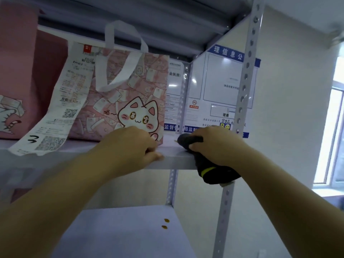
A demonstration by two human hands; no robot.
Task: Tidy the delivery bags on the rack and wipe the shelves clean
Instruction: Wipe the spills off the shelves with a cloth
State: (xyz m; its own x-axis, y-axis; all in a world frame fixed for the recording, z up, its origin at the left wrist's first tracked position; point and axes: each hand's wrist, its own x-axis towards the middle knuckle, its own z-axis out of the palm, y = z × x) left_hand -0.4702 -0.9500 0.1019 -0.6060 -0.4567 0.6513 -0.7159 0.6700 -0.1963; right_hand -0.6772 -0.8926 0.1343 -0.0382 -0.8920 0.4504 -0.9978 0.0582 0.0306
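Observation:
A pink delivery bag (130,86) with a white cat print and white handles stands upright on the upper shelf (173,161). A long paper receipt (61,101) hangs from its left side onto the shelf. My left hand (130,144) rests at the bag's lower right corner with its fingers curled over the shelf's front edge. My right hand (216,144) grips a dark cloth (212,170) with a yellow stripe, pressed on the shelf's right end and drooping over the edge.
Another pink bag (16,75) stands at the far left. The lower shelf (121,229) carries two small brown spots (165,223). Perforated metal posts (245,86) frame the rack. Notice boards (219,86) hang on the wall behind. A window (335,127) is at the right.

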